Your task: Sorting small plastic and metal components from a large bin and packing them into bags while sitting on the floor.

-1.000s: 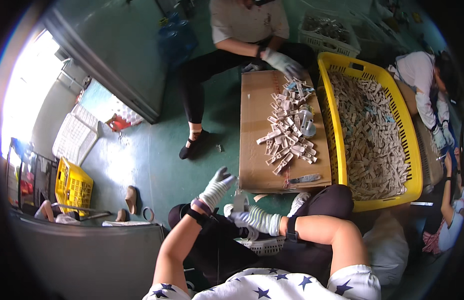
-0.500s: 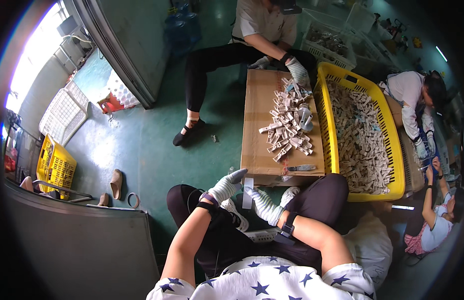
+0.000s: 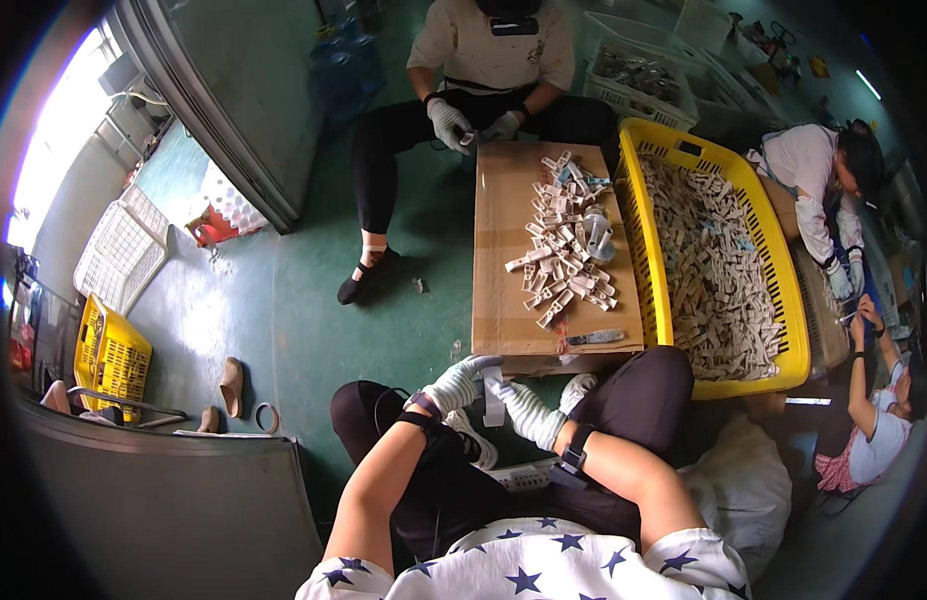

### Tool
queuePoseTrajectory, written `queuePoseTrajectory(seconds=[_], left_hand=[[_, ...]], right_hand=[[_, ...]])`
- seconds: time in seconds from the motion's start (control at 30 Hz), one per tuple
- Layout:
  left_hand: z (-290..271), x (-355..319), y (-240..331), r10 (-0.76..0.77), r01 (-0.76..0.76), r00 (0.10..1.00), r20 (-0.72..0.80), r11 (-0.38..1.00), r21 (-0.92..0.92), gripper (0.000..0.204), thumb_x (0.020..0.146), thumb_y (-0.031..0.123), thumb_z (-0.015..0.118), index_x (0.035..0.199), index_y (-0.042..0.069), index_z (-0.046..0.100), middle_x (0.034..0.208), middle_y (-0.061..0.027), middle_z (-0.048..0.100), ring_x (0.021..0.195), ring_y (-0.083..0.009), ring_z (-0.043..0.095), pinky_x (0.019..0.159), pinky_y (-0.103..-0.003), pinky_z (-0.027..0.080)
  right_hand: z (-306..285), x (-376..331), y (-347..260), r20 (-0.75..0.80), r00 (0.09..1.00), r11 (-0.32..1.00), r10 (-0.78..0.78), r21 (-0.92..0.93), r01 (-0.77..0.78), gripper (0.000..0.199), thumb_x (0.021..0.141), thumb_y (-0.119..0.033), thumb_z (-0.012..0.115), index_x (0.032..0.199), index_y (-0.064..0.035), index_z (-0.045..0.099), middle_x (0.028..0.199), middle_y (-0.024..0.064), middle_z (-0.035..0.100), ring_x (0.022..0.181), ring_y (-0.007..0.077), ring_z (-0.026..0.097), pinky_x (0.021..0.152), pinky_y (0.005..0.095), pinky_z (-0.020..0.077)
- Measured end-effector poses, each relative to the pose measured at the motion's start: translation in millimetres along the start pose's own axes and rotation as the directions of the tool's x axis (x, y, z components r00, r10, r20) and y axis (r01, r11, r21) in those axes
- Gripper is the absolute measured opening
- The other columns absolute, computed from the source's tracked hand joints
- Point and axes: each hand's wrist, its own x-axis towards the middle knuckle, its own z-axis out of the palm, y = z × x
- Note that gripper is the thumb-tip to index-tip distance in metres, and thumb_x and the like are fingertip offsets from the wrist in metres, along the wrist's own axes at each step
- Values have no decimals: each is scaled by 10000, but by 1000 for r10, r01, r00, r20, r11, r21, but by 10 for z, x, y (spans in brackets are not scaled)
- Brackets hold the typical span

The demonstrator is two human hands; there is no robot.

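Observation:
My left hand (image 3: 453,386), in a striped white glove, is closed at the upper end of a pale flat strip (image 3: 494,403). My right hand (image 3: 535,414), gloved the same way, has its fingers closed at the strip's right side. What the strip is I cannot make out. Both hands are above my lap, just before the near side of a cardboard box (image 3: 499,300). A heap of pale clip-like pieces (image 3: 555,262) lies on the box. Near its front edge rests a narrow grey item (image 3: 595,338).
Right of the box stands a yellow basket (image 3: 654,235) full of similar pieces. A co-worker (image 3: 498,60) sits across the box, gloved hands at its far edge. Two more people work at the far right. A white sack (image 3: 738,480) lies by my right leg.
My left hand has moved slightly down and left, its fingers now bent over the strip's top. The co-worker opposite has drawn a hand back from the heap and sits more upright.

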Motion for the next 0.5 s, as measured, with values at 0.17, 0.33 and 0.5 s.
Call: queuePoseTrajectory(seconds=[0.17, 0.33, 0.5], left_hand=[[49, 10, -40, -15, 36, 997, 72, 952, -303, 458, 832, -74, 621, 1249, 108, 567, 1082, -24, 625, 968, -118, 566, 860, -271, 487], [75, 3, -155, -53, 67, 997, 57, 957, -284, 483, 816, -146, 578, 1243, 77, 552, 1055, -35, 622, 931, -96, 560, 826, -265, 496], [120, 60, -188, -147, 157, 988, 55, 938, -310, 452, 822, -146, 570, 1222, 64, 577, 1023, -27, 624, 914, -94, 565, 836, -259, 487]], right_hand=[[-35, -44, 31, 33, 994, 971, -101, -214, 106, 257, 944, -292, 556, 1033, -73, 656, 947, -25, 640, 827, 81, 552, 759, 258, 454], [-47, 13, 149, 52, 999, 1000, 13, -10, -12, 379, 958, -364, 515, 1116, -38, 625, 989, -11, 623, 874, 93, 507, 816, 274, 428], [-128, 68, 221, 71, 997, 996, 20, 90, -27, 380, 961, -348, 516, 1151, -33, 612, 1014, -8, 620, 901, 94, 510, 832, 265, 426]])
